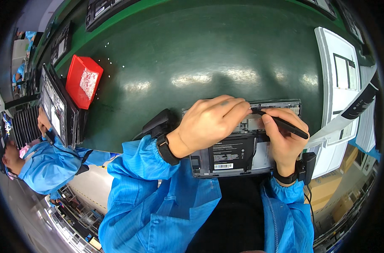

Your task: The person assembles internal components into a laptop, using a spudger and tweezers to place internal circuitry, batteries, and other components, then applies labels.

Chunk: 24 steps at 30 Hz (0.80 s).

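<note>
In front of me at the table's near edge lies an opened laptop base [261,162], its inside facing up. A black battery [228,155] with a white label fills part of its near side. My right hand [287,135] grips slim black tweezers [290,127], whose tip points left over the far part of the base. My left hand [215,122] reaches across the base from the left, fingers bent and close together near the tweezer tip. Its fingertips are partly hidden, so what they pinch, if anything, cannot be seen.
A red bin [78,80] of small white pieces sits at the left, with several pieces scattered beside it on the green table [179,50]. Stacked white trays [337,76] stand at the right. At far left, a co-worker [52,164] in blue handles opened laptop parts [57,109].
</note>
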{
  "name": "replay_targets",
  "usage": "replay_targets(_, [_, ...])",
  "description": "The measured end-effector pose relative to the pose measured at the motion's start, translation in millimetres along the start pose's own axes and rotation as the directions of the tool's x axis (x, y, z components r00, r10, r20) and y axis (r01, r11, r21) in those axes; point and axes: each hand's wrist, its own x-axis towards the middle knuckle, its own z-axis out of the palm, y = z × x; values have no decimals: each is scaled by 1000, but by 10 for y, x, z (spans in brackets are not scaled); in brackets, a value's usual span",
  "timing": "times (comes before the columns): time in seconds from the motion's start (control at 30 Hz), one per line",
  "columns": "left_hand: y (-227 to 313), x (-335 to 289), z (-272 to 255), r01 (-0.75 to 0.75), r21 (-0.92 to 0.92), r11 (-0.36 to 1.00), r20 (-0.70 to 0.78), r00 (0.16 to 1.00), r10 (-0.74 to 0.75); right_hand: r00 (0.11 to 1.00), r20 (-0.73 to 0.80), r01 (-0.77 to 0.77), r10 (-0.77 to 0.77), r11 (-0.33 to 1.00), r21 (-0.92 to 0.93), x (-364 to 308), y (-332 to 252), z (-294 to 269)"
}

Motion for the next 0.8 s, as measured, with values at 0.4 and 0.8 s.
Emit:
replay_targets(0.4, [-22,-26,-13,-46,-33,998,-50,998,44,998,42,-52,48,993,107,2,-35,-43])
replay_targets(0.8, [-306,-202,-909,546,392,740,-246,838,-488,986,-51,-144,161,959,246,-57,-5,8])
